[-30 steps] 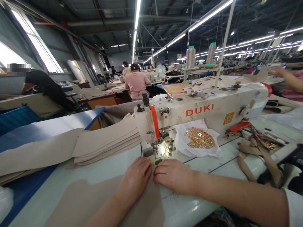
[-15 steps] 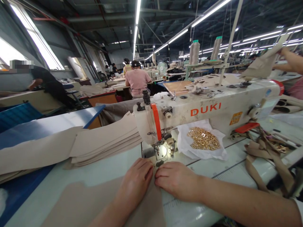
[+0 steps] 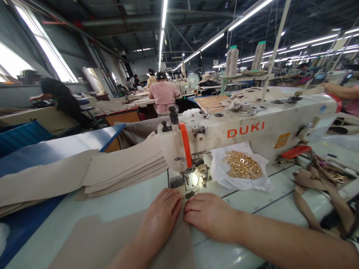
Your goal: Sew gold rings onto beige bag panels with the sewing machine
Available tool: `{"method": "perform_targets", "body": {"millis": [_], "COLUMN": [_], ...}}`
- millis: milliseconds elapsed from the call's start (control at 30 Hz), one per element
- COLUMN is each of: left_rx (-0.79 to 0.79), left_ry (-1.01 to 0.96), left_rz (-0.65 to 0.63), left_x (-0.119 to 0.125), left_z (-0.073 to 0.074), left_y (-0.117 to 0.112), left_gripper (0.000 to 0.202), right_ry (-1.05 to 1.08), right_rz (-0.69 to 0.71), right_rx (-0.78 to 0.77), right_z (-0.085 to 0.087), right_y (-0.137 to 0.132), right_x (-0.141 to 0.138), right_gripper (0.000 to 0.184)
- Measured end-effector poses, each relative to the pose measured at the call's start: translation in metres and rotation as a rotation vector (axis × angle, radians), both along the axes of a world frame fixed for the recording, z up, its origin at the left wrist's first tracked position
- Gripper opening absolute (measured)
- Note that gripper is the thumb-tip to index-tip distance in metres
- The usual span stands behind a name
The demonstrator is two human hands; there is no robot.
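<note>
A flat beige fabric piece (image 3: 103, 235) lies on the pale table of the sewing machine (image 3: 214, 129), its far end just short of the presser foot (image 3: 187, 175). My left hand (image 3: 161, 213) rests on that end, with bent fingers pinching its edge. Right beside it, my right hand (image 3: 209, 215) has its fingers curled together at the same edge. The fingertips of both hands nearly meet, and what lies under them is partly hidden. The fabric's near part passes below my left forearm.
Stacked beige panels (image 3: 126, 168) lie left of the machine head. Gold metal rings fill a white cloth bag (image 3: 217, 177) under the machine arm. Beige straps (image 3: 314, 179) are heaped at right. Thread cones (image 3: 232, 61) stand behind; other people work around.
My hands stay almost in place at the fabric edge. At the far right, a co-worker's arms and raised fabric have come down. The person at far left has shifted slightly rightward.
</note>
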State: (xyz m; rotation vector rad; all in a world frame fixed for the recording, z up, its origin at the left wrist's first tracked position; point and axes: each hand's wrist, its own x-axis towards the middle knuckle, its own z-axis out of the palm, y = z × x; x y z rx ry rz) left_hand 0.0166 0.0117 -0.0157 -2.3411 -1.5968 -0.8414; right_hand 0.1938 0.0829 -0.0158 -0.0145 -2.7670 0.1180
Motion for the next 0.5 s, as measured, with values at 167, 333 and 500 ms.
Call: {"method": "perform_targets", "body": {"millis": [167, 333, 500], "left_rx": [-0.031, -0.018, -0.062], "left_ry": [-0.019, -0.039, -0.074], "left_rz": [-0.002, 0.003, 0.033], "left_x": [0.0006, 0.0007, 0.0011], "left_z": [-0.0008, -0.0007, 0.0002], "left_y": [0.0011, 0.0018, 0.0007], "left_gripper": [0.016, 0.019, 0.017], "right_ry": [0.012, 0.002, 0.039], "right_rz": [-0.012, -0.011, -0.050], "right_rx": [0.000, -0.012, -0.040], "right_z": [-0.0005, 0.0007, 0.0047], "right_y": [-0.0001, -0.0003, -0.0022], "right_x": [-0.0003, -0.0003, 0.0004], "right_gripper": [0.016, 0.013, 0.018]}}
